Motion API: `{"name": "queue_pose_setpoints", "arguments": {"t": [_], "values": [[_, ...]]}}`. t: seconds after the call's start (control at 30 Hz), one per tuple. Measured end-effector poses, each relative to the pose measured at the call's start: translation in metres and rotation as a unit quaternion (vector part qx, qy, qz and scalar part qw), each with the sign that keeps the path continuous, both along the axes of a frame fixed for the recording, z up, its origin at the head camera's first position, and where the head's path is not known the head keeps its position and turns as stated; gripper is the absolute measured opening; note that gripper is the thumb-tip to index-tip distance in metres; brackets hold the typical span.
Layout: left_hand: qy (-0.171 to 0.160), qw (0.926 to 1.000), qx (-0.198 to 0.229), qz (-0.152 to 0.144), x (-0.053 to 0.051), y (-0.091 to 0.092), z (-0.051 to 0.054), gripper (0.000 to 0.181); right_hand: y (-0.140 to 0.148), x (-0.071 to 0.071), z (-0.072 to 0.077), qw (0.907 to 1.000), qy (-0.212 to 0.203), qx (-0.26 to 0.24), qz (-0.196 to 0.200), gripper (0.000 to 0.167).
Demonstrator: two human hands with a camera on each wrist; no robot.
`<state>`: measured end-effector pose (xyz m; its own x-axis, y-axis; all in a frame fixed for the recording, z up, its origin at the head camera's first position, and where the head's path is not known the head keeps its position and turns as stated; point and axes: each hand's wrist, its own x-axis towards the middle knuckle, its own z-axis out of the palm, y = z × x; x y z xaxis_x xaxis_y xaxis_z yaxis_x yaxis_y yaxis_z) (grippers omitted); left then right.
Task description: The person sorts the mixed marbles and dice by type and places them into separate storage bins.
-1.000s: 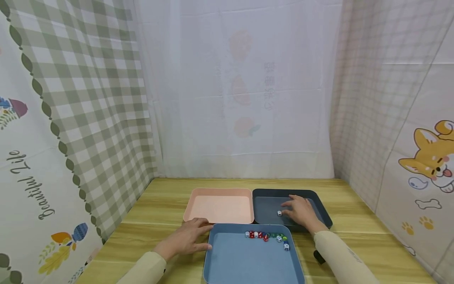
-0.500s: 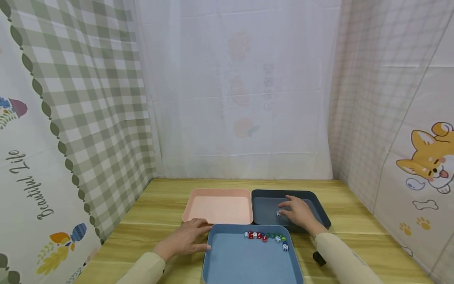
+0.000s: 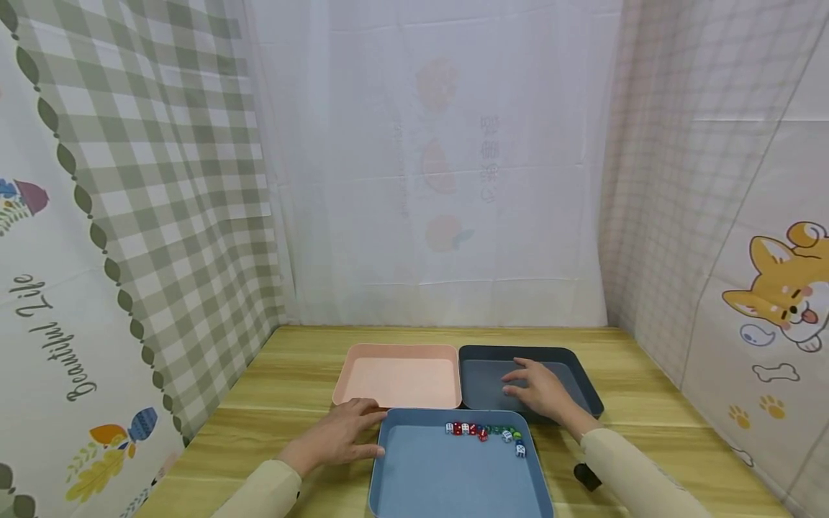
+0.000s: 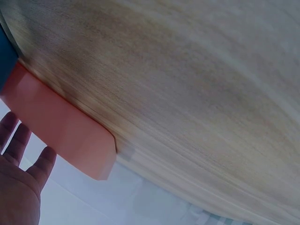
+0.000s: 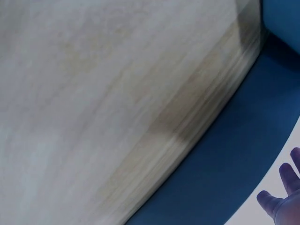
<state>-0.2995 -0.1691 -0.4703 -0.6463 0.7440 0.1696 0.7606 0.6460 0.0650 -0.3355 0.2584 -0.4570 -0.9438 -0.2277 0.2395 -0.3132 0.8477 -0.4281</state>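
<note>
My right hand [image 3: 540,391] is over the dark tray [image 3: 583,388] at the back right, its fingers spread and slightly bent. No die shows under it now; whatever lies beneath the fingers is hidden. In the right wrist view, the fingertips [image 5: 266,198] stand apart above the tray's wall. My left hand [image 3: 343,434] lies at the left side of the blue tray [image 3: 453,475], fingers extended, fingertips at its rim. A row of small dice [image 3: 473,429], white, red and green, runs along that tray's far edge, and a white-faced die [image 3: 520,450] sits at its right end.
A pink tray [image 3: 401,374] stands at the back left, against the dark tray. A small black object [image 3: 586,476] is by the right forearm. Cloth curtains [image 3: 440,180] enclose the wooden table [image 3: 259,410] at the back and sides.
My right hand has shifted slightly left, and the white die seen earlier by its thumb is now out of sight. The left hand and the dice row stay in place.
</note>
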Motion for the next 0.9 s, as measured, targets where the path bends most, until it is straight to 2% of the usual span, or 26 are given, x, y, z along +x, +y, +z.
{"name": "queue_pose_setpoints", "arguments": {"t": [0.23,0.57,0.9], "values": [[0.000,1.0000,0.000,-0.001,0.000,-0.001,0.000,0.073,-0.003,0.009,0.003,0.9998,0.008,-0.009,0.017,0.018],[0.002,1.0000,-0.005,-0.001,-0.001,-0.001,-0.001,0.072,-0.001,0.022,0.003,0.9974,0.025,-0.016,0.066,0.017],[-0.013,0.9998,-0.007,0.009,0.000,0.000,0.001,0.071,-0.012,0.029,-0.002,0.9967,0.029,-0.004,0.076,0.010]]}}
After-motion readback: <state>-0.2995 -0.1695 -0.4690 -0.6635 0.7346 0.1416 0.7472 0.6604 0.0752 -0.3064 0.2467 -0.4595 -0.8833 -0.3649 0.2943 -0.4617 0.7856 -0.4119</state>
